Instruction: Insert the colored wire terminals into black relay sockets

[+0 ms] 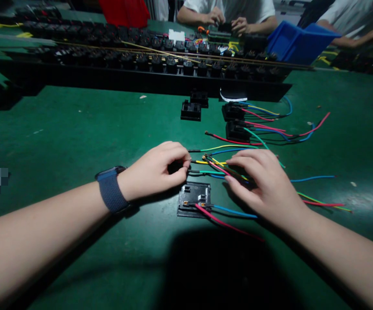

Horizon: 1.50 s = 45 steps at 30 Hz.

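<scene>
My left hand (156, 168), with a dark blue watch band (113, 189) on its wrist, pinches thumb and forefinger together at the terminal end of a yellow wire (201, 162). Green wires (210, 172) have their ends close to the same fingertips. To the right, my right hand (265, 183) curls over a bundle of wires, thumb and fingers closed around red and yellow strands; part of the bundle is hidden under the palm. Just below my hands lies a flat black socket piece (193, 194), a pink-red wire (219, 221) and a blue wire (233, 211) attached to it.
Two black sockets with wires (238, 131) lie beyond my right hand. Near them is a small black housing (191, 113). A long black panel (135, 82) carrying rows of sockets spans the back, with a blue bin (298, 43). Across the table, co-workers' hands (217, 16) are busy.
</scene>
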Each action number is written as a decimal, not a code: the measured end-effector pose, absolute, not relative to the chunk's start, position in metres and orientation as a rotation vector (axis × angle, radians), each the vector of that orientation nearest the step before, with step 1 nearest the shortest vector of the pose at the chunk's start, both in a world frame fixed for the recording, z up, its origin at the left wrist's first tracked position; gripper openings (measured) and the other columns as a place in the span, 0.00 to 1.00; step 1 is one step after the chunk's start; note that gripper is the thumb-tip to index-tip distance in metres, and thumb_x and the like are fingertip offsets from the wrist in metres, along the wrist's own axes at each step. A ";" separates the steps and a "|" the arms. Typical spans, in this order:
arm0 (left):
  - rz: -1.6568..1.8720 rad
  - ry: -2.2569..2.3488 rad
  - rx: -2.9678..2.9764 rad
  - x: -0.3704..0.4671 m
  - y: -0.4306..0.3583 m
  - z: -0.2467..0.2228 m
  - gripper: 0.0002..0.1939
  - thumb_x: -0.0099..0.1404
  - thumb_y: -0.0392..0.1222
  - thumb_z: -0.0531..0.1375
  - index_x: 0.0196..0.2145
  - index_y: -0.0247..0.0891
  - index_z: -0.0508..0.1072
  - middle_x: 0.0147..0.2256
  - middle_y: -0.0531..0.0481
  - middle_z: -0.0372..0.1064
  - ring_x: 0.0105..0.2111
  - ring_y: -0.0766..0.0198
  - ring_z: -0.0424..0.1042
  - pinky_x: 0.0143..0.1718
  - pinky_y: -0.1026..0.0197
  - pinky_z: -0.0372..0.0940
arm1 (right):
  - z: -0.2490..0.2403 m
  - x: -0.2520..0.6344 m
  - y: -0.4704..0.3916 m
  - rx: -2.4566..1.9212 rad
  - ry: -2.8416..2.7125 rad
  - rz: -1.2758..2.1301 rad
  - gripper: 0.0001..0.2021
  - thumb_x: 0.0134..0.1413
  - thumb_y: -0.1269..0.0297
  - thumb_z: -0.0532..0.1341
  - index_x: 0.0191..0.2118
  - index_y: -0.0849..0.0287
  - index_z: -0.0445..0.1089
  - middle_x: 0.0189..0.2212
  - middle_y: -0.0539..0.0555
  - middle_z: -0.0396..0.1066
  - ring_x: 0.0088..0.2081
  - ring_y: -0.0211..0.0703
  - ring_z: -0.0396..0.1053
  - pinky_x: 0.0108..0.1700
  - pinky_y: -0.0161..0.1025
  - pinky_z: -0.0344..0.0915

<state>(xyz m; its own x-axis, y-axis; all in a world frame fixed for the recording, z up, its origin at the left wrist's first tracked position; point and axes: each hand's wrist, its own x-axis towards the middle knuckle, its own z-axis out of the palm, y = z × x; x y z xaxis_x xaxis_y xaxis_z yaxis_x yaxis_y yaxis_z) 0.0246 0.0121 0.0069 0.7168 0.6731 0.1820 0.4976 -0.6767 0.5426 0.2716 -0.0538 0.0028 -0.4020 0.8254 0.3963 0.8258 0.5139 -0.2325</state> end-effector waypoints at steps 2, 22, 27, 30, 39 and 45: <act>0.518 0.901 2.436 0.025 0.012 0.008 0.04 0.59 0.35 0.52 0.29 0.36 0.65 0.30 0.51 0.64 0.33 0.63 0.62 0.37 0.61 0.58 | 0.001 0.271 -0.054 -1.340 -2.349 0.016 0.11 0.55 0.63 0.61 0.44 0.59 0.69 0.46 0.62 0.68 0.48 0.55 0.65 0.50 0.54 0.63; 0.595 0.972 2.133 0.021 0.013 0.007 0.12 0.67 0.42 0.46 0.27 0.38 0.60 0.25 0.54 0.57 0.27 0.65 0.58 0.30 0.62 0.54 | -0.002 0.274 -0.054 -1.342 -2.359 0.202 0.12 0.56 0.73 0.57 0.46 0.59 0.69 0.42 0.59 0.72 0.44 0.49 0.69 0.44 0.46 0.68; 0.609 0.973 2.105 0.021 0.013 0.007 0.14 0.70 0.46 0.46 0.30 0.37 0.61 0.27 0.55 0.57 0.27 0.67 0.57 0.31 0.63 0.55 | -0.001 0.273 -0.056 -1.381 -2.266 0.175 0.09 0.58 0.71 0.57 0.43 0.58 0.69 0.37 0.58 0.74 0.40 0.48 0.71 0.41 0.44 0.68; 0.624 0.946 2.103 0.021 0.012 0.008 0.13 0.70 0.48 0.47 0.34 0.37 0.63 0.29 0.54 0.59 0.29 0.67 0.59 0.33 0.63 0.57 | -0.001 0.273 -0.057 -1.430 -2.240 0.144 0.09 0.57 0.70 0.57 0.43 0.59 0.70 0.37 0.57 0.74 0.40 0.48 0.72 0.40 0.43 0.68; 0.618 0.985 2.139 0.023 0.011 0.009 0.12 0.70 0.46 0.48 0.35 0.36 0.65 0.31 0.54 0.62 0.32 0.66 0.61 0.35 0.63 0.56 | -0.002 0.274 -0.057 -1.426 -2.248 0.120 0.09 0.58 0.70 0.56 0.43 0.61 0.71 0.38 0.57 0.75 0.41 0.48 0.72 0.42 0.44 0.68; 0.594 1.067 2.199 0.023 0.013 0.008 0.12 0.69 0.43 0.49 0.33 0.35 0.66 0.31 0.53 0.63 0.33 0.65 0.62 0.36 0.63 0.56 | 0.001 0.274 -0.056 -1.312 -2.261 0.144 0.10 0.57 0.73 0.56 0.43 0.64 0.71 0.37 0.59 0.75 0.39 0.45 0.70 0.42 0.42 0.67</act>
<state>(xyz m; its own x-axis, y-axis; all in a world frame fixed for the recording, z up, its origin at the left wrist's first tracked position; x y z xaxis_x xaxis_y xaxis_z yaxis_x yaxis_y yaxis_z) 0.0227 0.0135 0.0085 0.5734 0.8096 0.1253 0.5328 -0.4847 0.6937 0.2738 -0.0557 0.0007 -0.3973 0.8351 0.3805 0.7801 0.5257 -0.3392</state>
